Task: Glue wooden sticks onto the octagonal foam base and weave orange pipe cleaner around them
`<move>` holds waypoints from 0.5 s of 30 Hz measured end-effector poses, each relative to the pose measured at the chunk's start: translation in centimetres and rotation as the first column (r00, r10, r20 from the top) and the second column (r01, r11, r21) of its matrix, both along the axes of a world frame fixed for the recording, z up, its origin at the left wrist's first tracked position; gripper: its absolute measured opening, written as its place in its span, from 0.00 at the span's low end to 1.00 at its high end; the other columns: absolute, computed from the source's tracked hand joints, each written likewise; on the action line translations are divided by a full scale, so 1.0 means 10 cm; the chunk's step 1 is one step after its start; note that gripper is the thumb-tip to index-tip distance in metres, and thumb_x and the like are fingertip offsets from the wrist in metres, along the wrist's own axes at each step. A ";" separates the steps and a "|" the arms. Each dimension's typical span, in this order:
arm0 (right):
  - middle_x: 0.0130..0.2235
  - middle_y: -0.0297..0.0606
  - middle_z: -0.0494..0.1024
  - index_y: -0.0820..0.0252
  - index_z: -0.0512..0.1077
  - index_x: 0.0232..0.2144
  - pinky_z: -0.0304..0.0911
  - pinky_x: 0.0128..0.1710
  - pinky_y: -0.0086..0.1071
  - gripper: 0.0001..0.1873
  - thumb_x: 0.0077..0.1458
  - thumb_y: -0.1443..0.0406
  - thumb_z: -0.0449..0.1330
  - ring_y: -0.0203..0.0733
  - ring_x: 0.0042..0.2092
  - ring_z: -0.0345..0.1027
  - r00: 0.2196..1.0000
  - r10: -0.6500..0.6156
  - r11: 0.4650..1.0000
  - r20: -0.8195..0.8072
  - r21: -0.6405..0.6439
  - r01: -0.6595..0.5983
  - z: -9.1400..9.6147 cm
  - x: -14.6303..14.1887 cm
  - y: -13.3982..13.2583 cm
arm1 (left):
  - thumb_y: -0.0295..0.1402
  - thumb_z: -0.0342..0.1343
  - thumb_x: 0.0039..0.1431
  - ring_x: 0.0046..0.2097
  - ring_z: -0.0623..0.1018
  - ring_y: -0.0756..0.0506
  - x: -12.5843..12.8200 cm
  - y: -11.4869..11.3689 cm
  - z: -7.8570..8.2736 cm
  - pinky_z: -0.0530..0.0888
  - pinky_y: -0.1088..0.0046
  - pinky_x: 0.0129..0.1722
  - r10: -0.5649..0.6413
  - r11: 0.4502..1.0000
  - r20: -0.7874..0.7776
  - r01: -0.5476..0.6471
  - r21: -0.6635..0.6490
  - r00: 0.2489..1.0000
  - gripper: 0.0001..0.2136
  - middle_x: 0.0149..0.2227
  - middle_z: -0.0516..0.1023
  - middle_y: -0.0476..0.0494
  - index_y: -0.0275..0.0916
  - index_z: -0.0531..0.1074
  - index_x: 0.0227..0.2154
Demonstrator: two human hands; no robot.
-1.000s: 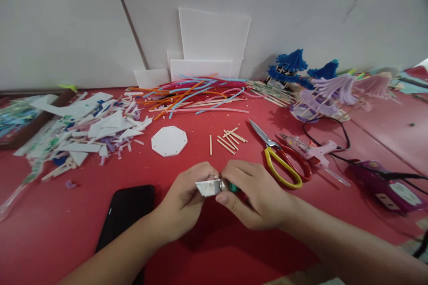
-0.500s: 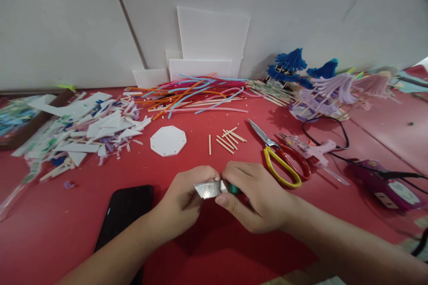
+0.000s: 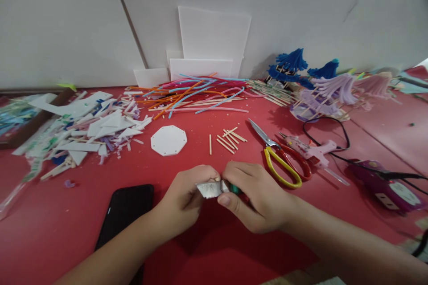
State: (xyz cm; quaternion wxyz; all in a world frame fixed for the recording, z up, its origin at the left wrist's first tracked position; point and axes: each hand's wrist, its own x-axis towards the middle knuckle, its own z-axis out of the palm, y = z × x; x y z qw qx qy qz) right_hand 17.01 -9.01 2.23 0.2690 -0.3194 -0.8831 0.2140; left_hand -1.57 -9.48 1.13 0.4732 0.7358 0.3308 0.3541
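Observation:
Both of my hands meet over the red table [image 3: 217, 249] near its front. My left hand [image 3: 185, 200] is closed, pinching a flat silver blade [image 3: 209, 189] that sticks out of a cutter. My right hand [image 3: 257, 198] is wrapped round the cutter's green handle [image 3: 234, 188], of which only a small part shows between the fingers. A black phone [image 3: 125, 213] lies flat just left of my left wrist. Yellow-handled scissors [image 3: 279, 160] lie right of my right hand.
A white octagon piece [image 3: 168, 140] and short wooden sticks [image 3: 229, 139] lie beyond my hands. White scraps [image 3: 90, 127] are piled at left, coloured strips [image 3: 197, 93] at the back. A pink glue gun [image 3: 316, 151] and a purple power strip [image 3: 389, 187] sit at right.

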 end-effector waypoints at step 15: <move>0.25 0.32 0.62 0.59 0.59 0.26 0.45 0.25 0.29 0.15 0.61 0.58 0.46 0.34 0.26 0.52 1.000 0.005 1.000 0.006 -0.007 -0.005 -0.01 0.00 0.00 | 0.18 0.46 0.52 0.27 0.61 0.52 -0.01 0.00 -0.02 0.61 0.77 0.28 -0.012 1.000 -0.015 0.011 -0.014 1.000 0.09 0.24 0.62 0.54 0.39 0.61 0.25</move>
